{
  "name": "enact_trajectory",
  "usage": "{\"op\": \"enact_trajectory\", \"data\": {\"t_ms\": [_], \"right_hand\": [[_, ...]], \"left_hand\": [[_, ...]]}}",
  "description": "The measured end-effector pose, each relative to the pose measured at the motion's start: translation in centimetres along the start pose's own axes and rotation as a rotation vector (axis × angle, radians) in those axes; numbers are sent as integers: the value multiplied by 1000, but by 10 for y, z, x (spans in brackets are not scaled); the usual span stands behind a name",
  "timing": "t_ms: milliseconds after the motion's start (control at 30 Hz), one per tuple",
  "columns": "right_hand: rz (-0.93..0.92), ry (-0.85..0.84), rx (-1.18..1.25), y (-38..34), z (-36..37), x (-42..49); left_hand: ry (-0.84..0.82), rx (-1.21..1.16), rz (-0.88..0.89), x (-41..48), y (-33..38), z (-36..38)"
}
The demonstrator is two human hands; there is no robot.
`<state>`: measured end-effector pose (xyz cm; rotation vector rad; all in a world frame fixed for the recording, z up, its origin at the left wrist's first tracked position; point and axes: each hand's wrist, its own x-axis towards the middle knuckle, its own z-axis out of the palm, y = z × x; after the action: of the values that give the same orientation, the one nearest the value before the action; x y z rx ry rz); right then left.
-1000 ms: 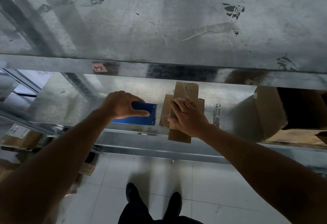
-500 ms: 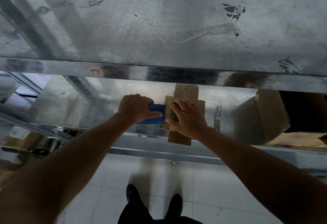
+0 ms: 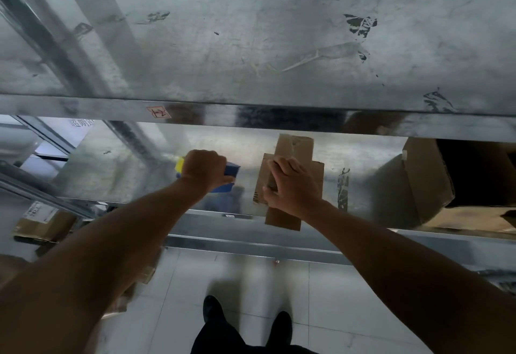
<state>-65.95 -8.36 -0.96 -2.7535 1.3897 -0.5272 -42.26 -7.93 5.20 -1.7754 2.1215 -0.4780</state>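
Where the fingers of the left hand (image 3: 205, 172) curled, they were wrapped tight round a small blue box (image 3: 233, 169) with a yellow end, its far corner poking out past the knuckles. We could not tell whether the box rested on the metal shelf (image 3: 363, 169) or hung just above it. The right hand (image 3: 297, 186) lay on a flat cardboard piece (image 3: 296, 146), with its fingers bent over the top and its thumb hooked at the left edge, pinning it down. The cardboard's near end overhung the shelf's front lip. The box and the cardboard sat near each other but apart, with bare metal between them. We judged the work to be at an early stage: both things were in hand, but the cardboard was not yet folded and the box not yet set on it. Farther right stood an open carton (image 3: 424, 180), and the tiled floor (image 3: 335, 297) lay below.
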Motion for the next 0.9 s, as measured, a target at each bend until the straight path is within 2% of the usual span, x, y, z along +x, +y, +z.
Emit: {"op": "enact_trajectory", "data": {"t_ms": [233,367,500,700,900], "right_hand": [[99,-46,-13,-3,-2,-5],[179,-194,-93,-10,-4,2],[321,-235,-41,-23,0,3],[341,-35,-58,-28,5,-3],[423,19,-13,-35,6,5]], "left_hand": [[308,-216,-162,-28,-13,29],[448,-345,-247,-36,-6,35],[452,-380,-286,-43,1,33],[375,-385,-303,-46,5,23],[453,-377,-272,-43,9,29]]}}
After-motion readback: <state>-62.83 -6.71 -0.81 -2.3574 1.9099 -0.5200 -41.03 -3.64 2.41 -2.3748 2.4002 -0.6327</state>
